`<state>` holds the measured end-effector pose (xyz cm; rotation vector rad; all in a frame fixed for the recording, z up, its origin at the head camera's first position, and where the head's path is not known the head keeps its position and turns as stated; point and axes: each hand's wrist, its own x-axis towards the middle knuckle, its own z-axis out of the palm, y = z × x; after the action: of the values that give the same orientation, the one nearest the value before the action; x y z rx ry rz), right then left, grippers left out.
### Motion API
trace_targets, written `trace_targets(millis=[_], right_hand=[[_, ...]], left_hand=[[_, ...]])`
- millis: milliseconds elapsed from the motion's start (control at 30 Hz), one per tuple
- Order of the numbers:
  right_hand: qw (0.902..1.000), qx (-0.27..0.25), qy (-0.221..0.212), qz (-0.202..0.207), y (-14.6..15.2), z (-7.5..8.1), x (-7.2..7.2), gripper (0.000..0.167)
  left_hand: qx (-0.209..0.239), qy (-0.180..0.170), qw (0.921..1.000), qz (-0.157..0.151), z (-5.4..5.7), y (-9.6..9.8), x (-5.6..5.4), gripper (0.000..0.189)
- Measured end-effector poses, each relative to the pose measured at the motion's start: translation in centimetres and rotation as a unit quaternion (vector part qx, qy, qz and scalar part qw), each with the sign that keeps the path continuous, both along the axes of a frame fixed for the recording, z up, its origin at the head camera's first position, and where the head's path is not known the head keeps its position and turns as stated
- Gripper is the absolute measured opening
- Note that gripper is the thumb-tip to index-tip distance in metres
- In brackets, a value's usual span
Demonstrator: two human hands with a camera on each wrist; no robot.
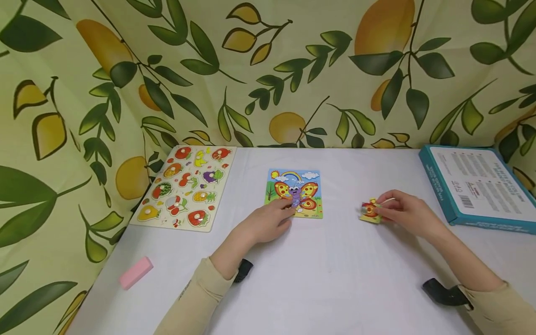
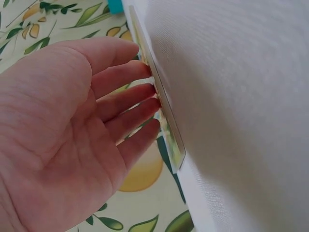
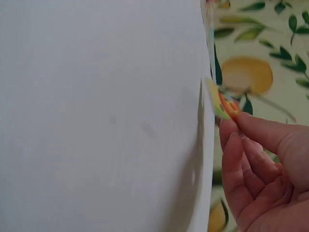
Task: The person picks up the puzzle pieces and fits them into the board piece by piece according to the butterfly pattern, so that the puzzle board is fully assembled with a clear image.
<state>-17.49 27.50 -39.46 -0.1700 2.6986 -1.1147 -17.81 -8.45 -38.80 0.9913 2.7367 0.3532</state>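
A butterfly jigsaw puzzle lies flat on the white table, with a rainbow and a sun along its top. My left hand covers its lower left part. In the left wrist view the fingertips touch the puzzle's face, the fingers nearly straight and apart. To the right, my right hand pinches a loose puzzle piece between thumb and fingers. Red, orange and yellow show on that piece, with green along its lower edge. It is tilted, close over the table.
At the back left lies a fruit peg board with knobbed pieces. A pink block sits at the front left. A teal-edged box lies at the back right. Behind the white table hangs a leaf-and-fruit patterned cloth.
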Motion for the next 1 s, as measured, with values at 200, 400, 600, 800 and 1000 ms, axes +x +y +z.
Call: trace_targets(millis=[200, 400, 600, 800, 1000], right_hand=[[0.9938, -0.096, -0.055, 0.006, -5.7, 0.0, -1.5, 0.038], [0.9900, -0.124, -0.064, 0.025, -9.4, -0.3, -3.0, 0.030], [0.9897, -0.124, -0.064, 0.034, -11.0, -0.7, -4.1, 0.029], [0.9883, -0.127, -0.073, 0.043, -11.5, -1.0, -4.8, 0.029], [0.9884, -0.125, -0.071, 0.048, -11.9, -1.1, -5.0, 0.024]], left_hand=[[0.002, -0.009, 0.9999, -0.005, 0.1, 0.1, 0.0, 0.043], [-0.003, -0.017, 0.9998, -0.002, 0.2, 0.2, 0.0, 0.044], [0.004, -0.023, 0.9997, -0.001, 0.3, 0.2, 0.0, 0.046], [0.004, -0.019, 0.9998, -0.003, 0.2, 0.2, 0.0, 0.045], [0.004, -0.025, 0.9997, 0.003, 0.2, 0.1, 0.0, 0.044]])
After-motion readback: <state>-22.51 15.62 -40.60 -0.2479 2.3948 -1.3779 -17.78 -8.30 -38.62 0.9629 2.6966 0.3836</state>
